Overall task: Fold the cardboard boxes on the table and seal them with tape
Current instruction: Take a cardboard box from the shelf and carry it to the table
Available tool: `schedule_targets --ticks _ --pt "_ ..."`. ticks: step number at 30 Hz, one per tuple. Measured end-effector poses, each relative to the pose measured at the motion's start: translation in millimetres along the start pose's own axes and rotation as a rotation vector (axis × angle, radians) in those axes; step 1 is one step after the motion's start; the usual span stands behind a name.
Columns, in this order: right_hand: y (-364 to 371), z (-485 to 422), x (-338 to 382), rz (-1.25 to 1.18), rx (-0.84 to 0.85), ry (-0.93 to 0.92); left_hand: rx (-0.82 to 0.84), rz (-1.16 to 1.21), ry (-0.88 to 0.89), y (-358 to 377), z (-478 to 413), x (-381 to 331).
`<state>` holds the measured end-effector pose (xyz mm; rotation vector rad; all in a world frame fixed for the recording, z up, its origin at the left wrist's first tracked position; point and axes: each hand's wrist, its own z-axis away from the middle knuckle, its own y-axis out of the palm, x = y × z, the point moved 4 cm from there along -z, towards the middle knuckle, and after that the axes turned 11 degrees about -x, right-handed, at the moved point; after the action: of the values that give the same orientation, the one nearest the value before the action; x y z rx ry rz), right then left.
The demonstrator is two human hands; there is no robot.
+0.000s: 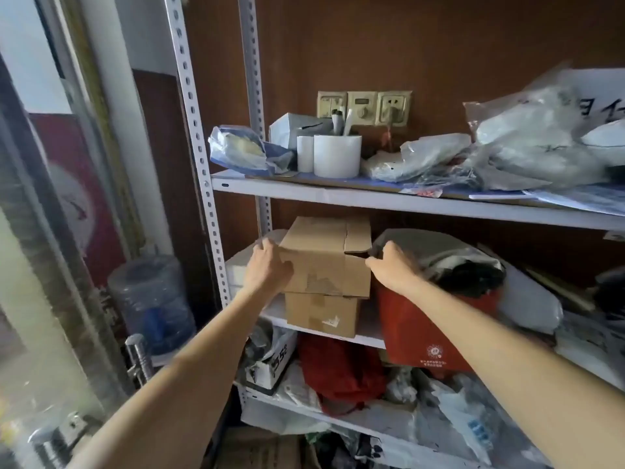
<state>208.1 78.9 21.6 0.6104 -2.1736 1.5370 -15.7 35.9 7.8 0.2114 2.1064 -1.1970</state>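
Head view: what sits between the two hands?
The upper cardboard box, stacked on a second box; left hand and right hand hold its sides. Head view.

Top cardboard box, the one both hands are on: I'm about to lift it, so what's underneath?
Under the top cardboard box sits a second cardboard box, on the white shelf. Its top is covered, so its flaps cannot be seen.

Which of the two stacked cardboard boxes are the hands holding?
The upper box, gripped at its sides by the left hand and right hand; the lower box beneath is not held.
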Motion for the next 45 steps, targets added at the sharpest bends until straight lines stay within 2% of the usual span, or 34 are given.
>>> schedule_targets --ticks 2,5,7,13,18,23,26,32,37,40,45 --pt "6.7 -10.3 -1.8 -0.095 -0.02 0.09 -0.01 0.149 -0.065 5.6 -7.9 3.8" --pt "20.6 -22.6 -2.3 -0.241 0.029 0.23 0.075 0.303 -0.151 21.3 -20.0 12.1" --pt "26.7 -30.0 0.1 -0.292 0.049 0.253 0.12 0.418 -0.196 27.7 -32.4 13.6" --pt "37.3 -40.5 4.7 -0.228 0.099 0.185 0.152 0.495 -0.246 81.3 -81.3 56.0" --pt "40.9 -28.7 2.3 -0.319 0.212 0.232 0.078 0.491 -0.257 59.5 -57.4 35.5" --pt "35.2 -13.1 10.0 -0.302 0.197 0.154 0.078 0.5 -0.507 75.2 -55.8 46.0" --pt "30.3 10.4 7.6 -0.234 0.16 0.172 0.072 0.51 -0.594 45.6 -20.5 27.5" --pt "23.3 69.8 -4.0 -0.235 0.089 0.293 0.052 0.506 -0.434 21.4 25.9 31.8" --pt "13.8 110.0 -11.6 -0.217 0.084 0.308 0.174 0.537 -0.235 17.2 54.8 42.4" --pt "3.8 126.4 -6.6 -0.208 0.081 0.294 0.258 0.631 -0.195 20.2 63.5 47.8" --pt "-22.4 148.8 -18.4 -0.151 -0.037 0.208 0.381 0.725 -0.121 32.0 76.4 41.7"
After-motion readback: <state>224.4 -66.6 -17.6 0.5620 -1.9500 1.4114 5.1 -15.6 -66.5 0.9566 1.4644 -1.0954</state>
